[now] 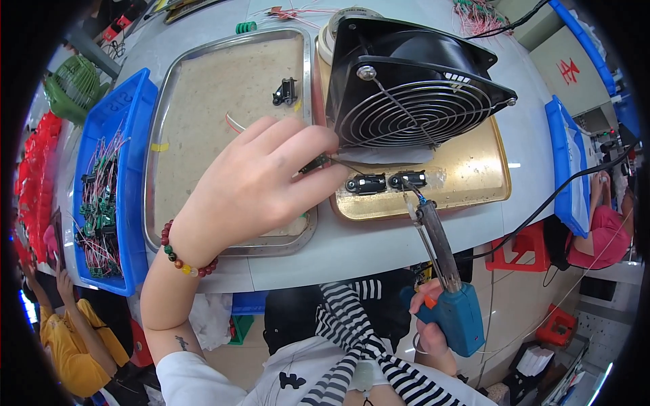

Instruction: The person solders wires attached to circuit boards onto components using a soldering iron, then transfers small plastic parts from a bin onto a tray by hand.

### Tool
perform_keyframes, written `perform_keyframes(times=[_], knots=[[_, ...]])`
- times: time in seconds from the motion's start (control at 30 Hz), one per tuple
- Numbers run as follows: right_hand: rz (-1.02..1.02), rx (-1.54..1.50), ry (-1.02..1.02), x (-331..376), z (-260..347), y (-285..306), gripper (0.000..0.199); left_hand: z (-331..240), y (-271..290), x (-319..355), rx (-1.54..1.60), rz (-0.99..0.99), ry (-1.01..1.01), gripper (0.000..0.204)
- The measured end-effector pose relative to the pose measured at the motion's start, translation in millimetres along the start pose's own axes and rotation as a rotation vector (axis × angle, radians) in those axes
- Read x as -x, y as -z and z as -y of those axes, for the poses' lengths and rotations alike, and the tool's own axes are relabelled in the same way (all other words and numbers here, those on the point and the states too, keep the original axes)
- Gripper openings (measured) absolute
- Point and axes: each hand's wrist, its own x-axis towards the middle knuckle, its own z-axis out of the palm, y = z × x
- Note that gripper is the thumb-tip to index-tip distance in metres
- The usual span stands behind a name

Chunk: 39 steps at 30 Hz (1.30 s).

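Hands work at a pale table [379, 247] seen from the head camera. The left hand [254, 186] reaches across a steel tray [203, 101], fingers curled together, pinching a thin wire [338, 162] near the base of a black fan [413, 84]. The right hand [433, 325] is closed around the blue grip of a soldering gun [443, 271], whose tip touches one of two small black parts [386, 181] lying side by side on a brass plate [474, 176]. A blue bin [132, 135] of wired parts sits left of the tray.
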Motion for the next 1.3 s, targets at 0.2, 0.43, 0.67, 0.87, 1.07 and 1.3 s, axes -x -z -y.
perform_keyframes(times=[0.2,0.43,0.67,0.87,1.07,1.3], knots=[[0.011,-0.003,0.008,-1.3,0.0,-1.9,0.053,1.4,-0.2,1.5,-0.061,-0.049,-0.053,0.032],[0.005,-0.067,-0.047,-0.8,2.3,-2.0,0.056,1.6,-3.8,3.0,-0.362,-0.124,-0.203,0.038],[0.001,-0.105,-0.055,0.4,2.4,-2.7,0.058,-2.7,-6.0,0.7,-0.43,-0.088,-0.169,0.033],[-0.009,-0.107,-0.061,2.5,0.4,0.0,0.057,-4.8,1.6,1.1,-0.371,-0.009,-0.174,0.031],[0.025,-0.057,-0.027,1.6,-1.5,3.4,0.053,-12.2,-5.3,9.0,-0.034,-0.032,0.058,0.012],[0.002,0.063,0.07,-5.5,-0.9,-5.3,0.039,-23.8,-15.1,9.0,0.182,-0.223,0.292,0.015]])
